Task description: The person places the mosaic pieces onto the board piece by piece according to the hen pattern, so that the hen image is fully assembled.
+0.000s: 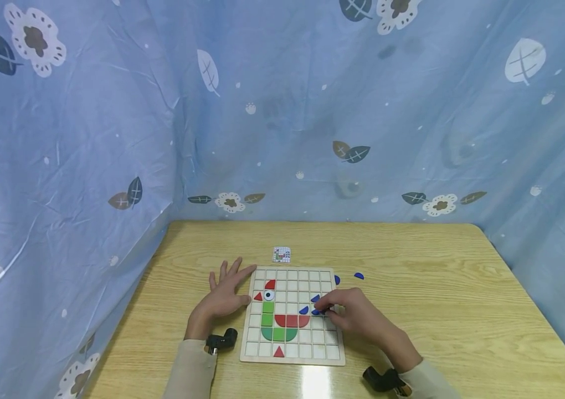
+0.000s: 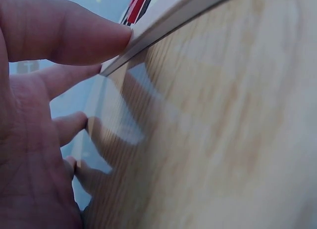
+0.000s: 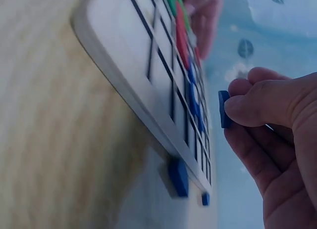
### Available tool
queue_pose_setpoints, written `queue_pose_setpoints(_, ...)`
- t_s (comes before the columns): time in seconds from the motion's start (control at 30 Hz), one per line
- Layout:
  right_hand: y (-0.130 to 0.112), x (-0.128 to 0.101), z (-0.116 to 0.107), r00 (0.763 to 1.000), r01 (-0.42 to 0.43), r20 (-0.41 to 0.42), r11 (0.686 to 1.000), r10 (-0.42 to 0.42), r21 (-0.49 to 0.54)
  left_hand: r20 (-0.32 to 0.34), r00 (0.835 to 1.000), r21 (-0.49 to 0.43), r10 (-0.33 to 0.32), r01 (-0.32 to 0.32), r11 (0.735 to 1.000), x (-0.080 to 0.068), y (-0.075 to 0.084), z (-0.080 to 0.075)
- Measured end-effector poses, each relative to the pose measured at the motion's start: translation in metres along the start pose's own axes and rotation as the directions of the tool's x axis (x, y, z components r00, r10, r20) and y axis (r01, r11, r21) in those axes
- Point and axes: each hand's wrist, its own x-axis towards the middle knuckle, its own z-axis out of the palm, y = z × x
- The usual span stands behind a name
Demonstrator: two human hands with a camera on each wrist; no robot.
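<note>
Head view shows a wooden counter (image 1: 437,277) with a pale grid board (image 1: 334,361) lying flat near its front edge, backed by a blue flowered curtain (image 1: 282,111). On the board, coloured pieces form a bird-like figure: a green body (image 1: 277,332), a red half-round (image 1: 291,320) beside it, a red cap (image 1: 270,284) over a round eye (image 1: 268,295), a small red triangle (image 1: 258,296) at the left and another red triangle (image 1: 278,351) below.

The left hand (image 1: 225,296) lies flat on the counter with its fingers straight and spread, gripping nothing; its thumb rests against the board's left edge, which the left wrist view confirms, the thumb (image 2: 74,36) pressed to the board's rim (image 2: 163,26).

The right hand (image 1: 349,313) hovers over the right part of the board, its fingers curled and pinching a small blue piece (image 3: 224,109) between thumb and forefinger. In the right wrist view that piece is held just above the grid, apart from the squares. More blue pieces (image 1: 304,310) sit on the board close to the fingertips.

Two loose blue pieces lie on the counter beyond the board's far right corner: one just beside the edge (image 1: 337,280), one a little farther out (image 1: 359,275). A small picture card (image 1: 281,254) lies on the counter just behind the board.
</note>
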Motion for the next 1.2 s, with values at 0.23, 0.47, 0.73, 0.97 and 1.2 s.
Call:
queue_pose_setpoints(0.23,-0.009,0.002,0.012,0.983,-0.102,0.159,0.993,0.091,0.060,-0.001,1.000,-0.005,0.001,-0.001,1.000,0.001,0.000,0.001)
queue_pose_setpoints(0.47,-0.014,0.002,0.017,0.978,-0.104,0.186,0.994,0.097,0.029,-0.004,1.000,-0.017,0.006,-0.006,1.000,0.001,0.000,0.000)
queue_pose_setpoints(0.73,-0.015,0.000,0.019,0.983,-0.073,0.167,0.997,0.071,0.007,-0.016,1.000,-0.034,0.015,-0.015,0.999,0.000,0.000,0.000)
queue_pose_setpoints(0.97,-0.009,-0.010,0.017,0.998,-0.049,0.049,0.998,0.047,0.041,-0.007,1.000,-0.032,0.004,-0.005,0.999,-0.001,0.000,-0.001)
queue_pose_setpoints(1.2,-0.005,-0.034,0.011,0.973,-0.179,-0.135,0.982,0.185,0.054,-0.009,1.000,-0.039,0.007,-0.007,0.999,0.000,0.001,-0.001)
